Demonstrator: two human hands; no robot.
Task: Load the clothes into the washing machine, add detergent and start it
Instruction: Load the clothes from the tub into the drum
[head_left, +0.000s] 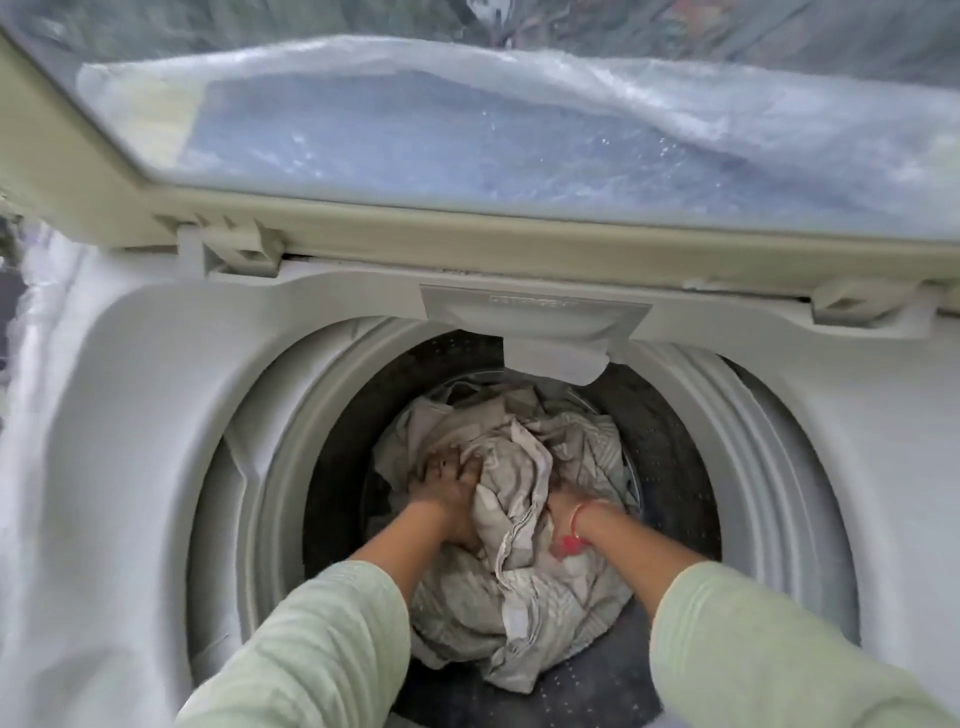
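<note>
Nearest the camera, two pale green ribbed sleeves (322, 639) reach down into the white top-loading washing machine (130, 415). The left hand (447, 480) lies with its fingers spread, pressing on the crumpled beige-and-grey striped cloth (519, 571), which sits heaped at the bottom of the dark perforated drum (670, 447). The right hand (563, 501), with a red thread band (571, 540) at the wrist, is sunk behind a fold just to the right. Whether its fingers are spread or gripping cannot be told.

The likeliest trouble is an uneven load. The cloth is bunched into one ridge between the hands, and left so it may ball up and unbalance the drum in the spin. A loose edge riding up to the grey ribbed drum ring (727, 415) could also catch.

Farther off, the grey detergent compartment (535, 312) at the far rim looks closed, so detergent seems not yet added. Beyond it, the raised glass lid (467, 228), draped in clear plastic film (467, 78), could drop on the arms if knocked.
</note>
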